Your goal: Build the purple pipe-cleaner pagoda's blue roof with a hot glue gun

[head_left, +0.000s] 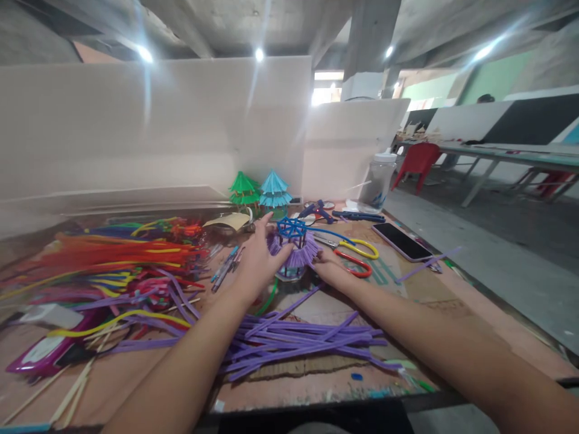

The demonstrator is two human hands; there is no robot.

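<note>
A small tiered pagoda model of pipe cleaners stands upright on the table, with a purple slatted roof and a blue frame on top. At its left side is my left hand, thumb across the purple roof and index finger stretched up; the other fingers are hidden. My right hand has curled fingers at the roof's right edge, touching it. Behind the right hand lie scissors with yellow and red handles. A loose blue pipe cleaner runs right from the model. Purple pipe cleaners lie between my forearms.
Green and light-blue tiered models stand behind. Bundled orange pipe cleaners, pens and a magenta tool lie left. A glue gun, a phone and a bottle are toward the right.
</note>
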